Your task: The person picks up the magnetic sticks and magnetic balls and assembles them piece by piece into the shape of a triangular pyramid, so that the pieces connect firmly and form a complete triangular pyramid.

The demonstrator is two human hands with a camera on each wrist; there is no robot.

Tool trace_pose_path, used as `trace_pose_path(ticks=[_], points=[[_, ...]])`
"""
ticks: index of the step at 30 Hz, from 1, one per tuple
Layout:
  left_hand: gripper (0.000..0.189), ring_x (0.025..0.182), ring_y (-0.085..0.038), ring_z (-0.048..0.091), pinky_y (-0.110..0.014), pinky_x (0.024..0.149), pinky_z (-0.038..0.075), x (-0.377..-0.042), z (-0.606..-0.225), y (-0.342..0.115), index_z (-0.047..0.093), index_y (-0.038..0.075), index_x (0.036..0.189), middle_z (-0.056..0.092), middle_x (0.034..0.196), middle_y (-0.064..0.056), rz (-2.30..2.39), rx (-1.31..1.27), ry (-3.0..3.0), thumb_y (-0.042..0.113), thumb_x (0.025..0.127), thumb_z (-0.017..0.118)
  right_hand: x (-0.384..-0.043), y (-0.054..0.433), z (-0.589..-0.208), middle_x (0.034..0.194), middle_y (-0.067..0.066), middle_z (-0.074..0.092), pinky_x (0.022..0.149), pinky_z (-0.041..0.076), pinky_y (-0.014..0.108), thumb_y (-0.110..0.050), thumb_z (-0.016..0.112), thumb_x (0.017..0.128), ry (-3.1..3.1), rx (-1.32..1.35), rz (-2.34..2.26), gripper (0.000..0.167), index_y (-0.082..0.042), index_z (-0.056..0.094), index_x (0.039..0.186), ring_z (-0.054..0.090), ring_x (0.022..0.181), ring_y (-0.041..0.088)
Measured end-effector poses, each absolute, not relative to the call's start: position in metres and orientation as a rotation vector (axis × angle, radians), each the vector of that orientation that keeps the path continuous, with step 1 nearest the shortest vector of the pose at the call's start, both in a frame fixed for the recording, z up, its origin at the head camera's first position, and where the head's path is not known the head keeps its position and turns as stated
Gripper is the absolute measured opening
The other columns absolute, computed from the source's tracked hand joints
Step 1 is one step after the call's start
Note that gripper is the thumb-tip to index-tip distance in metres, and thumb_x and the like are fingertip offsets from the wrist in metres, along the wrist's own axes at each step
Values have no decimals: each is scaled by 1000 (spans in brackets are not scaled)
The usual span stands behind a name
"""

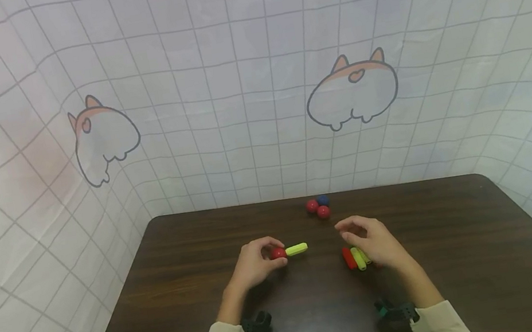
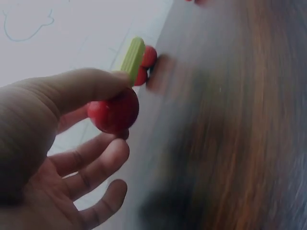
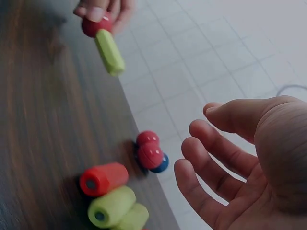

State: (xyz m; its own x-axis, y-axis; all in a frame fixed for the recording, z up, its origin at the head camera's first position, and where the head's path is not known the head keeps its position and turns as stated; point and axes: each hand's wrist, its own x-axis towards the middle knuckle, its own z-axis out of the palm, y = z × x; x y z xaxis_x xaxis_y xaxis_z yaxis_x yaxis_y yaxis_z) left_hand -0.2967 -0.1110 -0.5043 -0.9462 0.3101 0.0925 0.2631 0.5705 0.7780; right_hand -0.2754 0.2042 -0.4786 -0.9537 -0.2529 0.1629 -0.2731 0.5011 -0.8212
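My left hand [image 1: 255, 262] pinches a red ball [image 2: 115, 111] between thumb and fingers, above the dark table. A yellow-green ridged stick [image 1: 296, 249] is joined to the ball and points right, toward the other hand. Holding nothing, my right hand [image 1: 373, 239] hovers with its fingers loosely curved. Just below it on the table lie a red stick [image 3: 104, 178] and yellow-green sticks [image 3: 112, 207] side by side, each visible end showing a dark round hole. The hand partly covers this group in the head view.
Toward the table's back edge, two red balls [image 1: 323, 212] and a dark blue ball [image 1: 323, 200] sit close together. The brown wooden table [image 1: 170, 285] has a white gridded curtain [image 1: 230, 137] behind it and at both sides. Each wrist wears a dark strap.
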Motion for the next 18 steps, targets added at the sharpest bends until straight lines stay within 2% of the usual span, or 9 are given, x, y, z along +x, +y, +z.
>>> trace_pose_path(ticks=[7, 18], points=[[26, 71, -15, 57, -31, 63, 47, -299, -510, -124, 74, 16, 108, 70, 91, 0, 1291, 407, 2747, 17, 84, 85, -277, 219, -480, 126, 19, 69, 81, 54, 28, -19, 63, 103, -2696, 405, 1476, 25, -11, 68, 126, 68, 103, 27], [28, 73, -16, 58, -31, 64, 47, -301, -513, -133, 73, 17, 107, 70, 95, -3, 1317, 393, 2704, 18, 83, 86, -279, 226, -480, 119, 23, 68, 79, 59, 38, -18, 63, 103, -2652, 373, 1559, 27, -5, 68, 126, 69, 94, 34]])
